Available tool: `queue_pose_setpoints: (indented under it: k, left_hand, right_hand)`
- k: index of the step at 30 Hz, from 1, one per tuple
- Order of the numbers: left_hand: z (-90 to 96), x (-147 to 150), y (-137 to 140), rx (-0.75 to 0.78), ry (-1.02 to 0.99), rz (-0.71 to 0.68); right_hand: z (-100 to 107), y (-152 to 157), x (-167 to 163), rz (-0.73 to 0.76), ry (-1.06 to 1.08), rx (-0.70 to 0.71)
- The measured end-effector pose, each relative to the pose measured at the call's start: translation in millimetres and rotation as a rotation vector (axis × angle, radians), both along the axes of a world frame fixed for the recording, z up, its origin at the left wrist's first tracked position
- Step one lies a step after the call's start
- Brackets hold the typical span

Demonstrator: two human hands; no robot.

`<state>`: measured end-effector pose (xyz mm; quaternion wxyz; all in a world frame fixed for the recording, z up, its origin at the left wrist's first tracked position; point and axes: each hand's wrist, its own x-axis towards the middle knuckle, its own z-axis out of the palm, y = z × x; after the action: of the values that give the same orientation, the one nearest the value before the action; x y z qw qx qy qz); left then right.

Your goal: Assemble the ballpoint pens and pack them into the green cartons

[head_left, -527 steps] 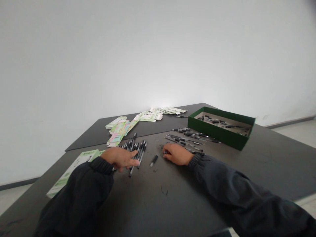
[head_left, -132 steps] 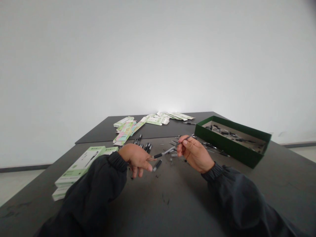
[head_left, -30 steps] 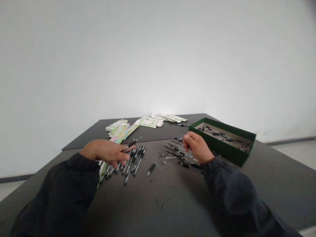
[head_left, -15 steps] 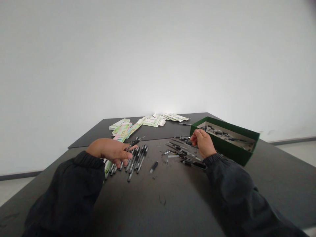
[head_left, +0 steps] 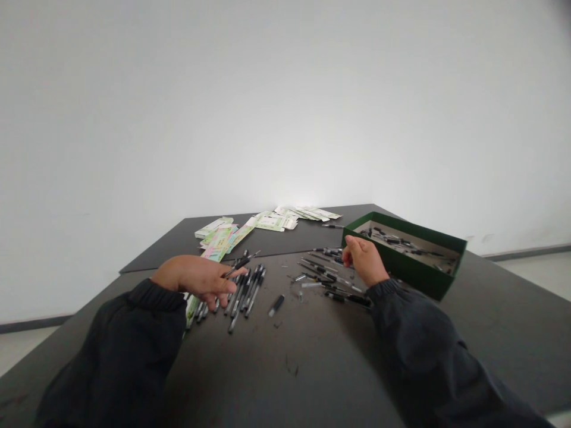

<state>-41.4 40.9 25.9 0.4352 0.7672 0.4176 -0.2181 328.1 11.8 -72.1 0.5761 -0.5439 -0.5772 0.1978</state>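
My left hand (head_left: 203,279) is closed on an uncapped black gel pen (head_left: 241,264), whose tip points up and to the right. Under and beside that hand lies a bundle of capped pens (head_left: 250,288) on the dark table. My right hand (head_left: 362,259) has its fingers curled together over loose pen parts, close to the green box; whatever it may pinch is hidden. Uncapped pens and clear pieces (head_left: 330,276) are scattered just left of it. A single black pen cap (head_left: 276,305) rests between the two groups.
An open green box (head_left: 410,266) with pen parts inside stands at the right. Flattened green and white cartons (head_left: 276,221) spread along the back of the table (head_left: 285,368). Another pen (head_left: 332,226) lies near the box's far corner. A pale wall rises behind.
Both hands keep nearly the same pose. The left still holds the pen, and the right's fingers have shifted slightly. The whole view has moved a little.
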Motion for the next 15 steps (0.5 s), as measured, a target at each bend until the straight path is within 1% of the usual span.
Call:
queue_pose_setpoints:
  k: [3,5,7,9,11,12,14,15]
  left_hand:
    - [2.3,1.0,-0.9,0.015,0.007,-0.029]
    - [4.0,1.0,-1.9,0.013,-0.005,-0.023]
    - [4.7,-0.1,-2.3,0.009,-0.021,-0.013]
    - [4.4,-2.1,-1.8,0.011,-0.035,-0.007]
    - [3.6,-4.1,-1.1,0.014,-0.043,-0.004]
    - [3.3,-4.9,-0.8,0.015,-0.045,0.0]
    - [2.7,-6.1,-0.8,0.019,-0.048,0.012]
    - [2.5,-6.5,-0.9,0.021,-0.052,0.019]
  right_hand:
    - [0.0,1.1,-1.9,0.035,0.125,0.038]
    - [1.7,1.2,-5.0,0.063,0.192,0.059]
    - [7.9,-3.6,-12.7,0.092,0.235,0.09]
    - [20.5,-18.1,-27.6,0.162,0.299,0.132]
    - [39.1,-45.0,-49.9,0.298,0.384,0.163]
    - [49.9,-62.8,-62.8,0.405,0.415,0.156]
    - [72.4,-103.1,-88.8,0.677,0.442,0.066]
    - [83.2,-123.3,-100.3,0.8,0.44,-0.002]
